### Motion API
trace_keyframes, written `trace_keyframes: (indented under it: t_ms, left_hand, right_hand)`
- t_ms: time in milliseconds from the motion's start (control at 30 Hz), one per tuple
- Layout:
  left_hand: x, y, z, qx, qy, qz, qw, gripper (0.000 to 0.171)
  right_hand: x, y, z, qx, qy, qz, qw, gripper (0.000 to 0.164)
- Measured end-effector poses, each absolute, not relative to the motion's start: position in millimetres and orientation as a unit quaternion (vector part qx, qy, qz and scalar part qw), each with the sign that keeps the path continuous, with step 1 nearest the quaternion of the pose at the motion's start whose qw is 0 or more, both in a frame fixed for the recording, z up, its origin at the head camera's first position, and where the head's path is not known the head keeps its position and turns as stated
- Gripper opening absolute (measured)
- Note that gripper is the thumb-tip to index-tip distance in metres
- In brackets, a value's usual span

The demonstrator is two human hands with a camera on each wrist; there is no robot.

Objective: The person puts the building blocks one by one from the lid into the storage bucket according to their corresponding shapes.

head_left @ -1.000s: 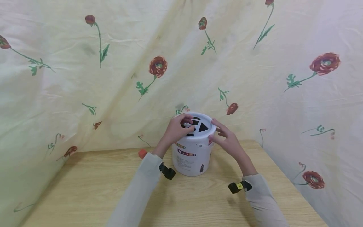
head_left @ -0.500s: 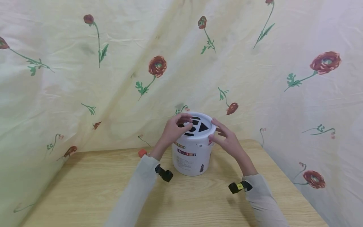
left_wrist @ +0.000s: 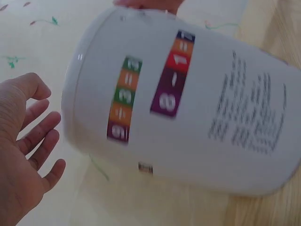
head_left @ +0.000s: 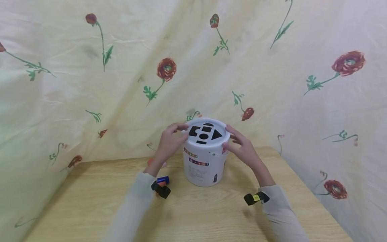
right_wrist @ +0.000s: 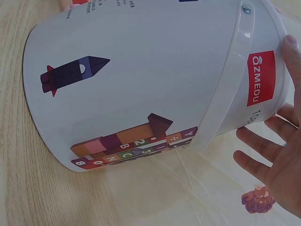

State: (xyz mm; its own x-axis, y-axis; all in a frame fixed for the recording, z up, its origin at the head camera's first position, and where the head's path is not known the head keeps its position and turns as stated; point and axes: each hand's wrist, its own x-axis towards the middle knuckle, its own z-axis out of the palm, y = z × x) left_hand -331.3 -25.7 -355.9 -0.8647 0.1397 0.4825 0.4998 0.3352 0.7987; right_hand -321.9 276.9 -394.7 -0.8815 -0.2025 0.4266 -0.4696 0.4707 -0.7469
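A white bucket [head_left: 201, 168] stands upright on the table, printed with number strips, fine text and a rocket. Its white lid [head_left: 225, 132] has several black shaped openings, among them a triangle, a circle and a rectangle. My left hand [head_left: 172, 143] is just left of the lid's rim, fingers loosely bent and holding nothing; the left wrist view shows this hand [left_wrist: 23, 150] beside the bucket's top edge. My right hand [head_left: 242, 148] rests on the right side of the rim. In the right wrist view, its fingers [right_wrist: 263, 146] are spread along the bucket's upper side, near the white handle [right_wrist: 230, 70].
By my left forearm lie a blue block [head_left: 163, 180] and a red-orange block [head_left: 162, 184], partly covered by the wrist camera [head_left: 161, 190]. Another red-orange block [head_left: 150, 161] sits farther back, partly behind the wrist. A flower-printed cloth [head_left: 130, 84] hangs behind the wooden table [head_left: 205, 215].
My left hand has moved left off the lid to beside its rim, uncovering the openings. The blue block now shows next to my forearm. My right hand stays at the rim.
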Motion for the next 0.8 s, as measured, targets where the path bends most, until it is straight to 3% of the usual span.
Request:
trace_keyframes:
  t_ms: [167,600,800]
  left_hand:
    - [-337,-50,-371,-0.188,-0.812,-0.525,0.173,0.03]
    - [-347,-99,-427,-0.15,-0.886,-0.429,0.095,0.038]
    - [-353,-111,-447,-0.152,-0.909,-0.378,0.088,0.036]
  right_hand:
    - [-321,277,-393,0.201,-0.846,0.474,0.14,0.071]
    - [-321,277,-394,0.199,-0.849,0.47,0.136,0.071]
    - [-321,276,-393,0.198,-0.849,0.47,0.136,0.071]
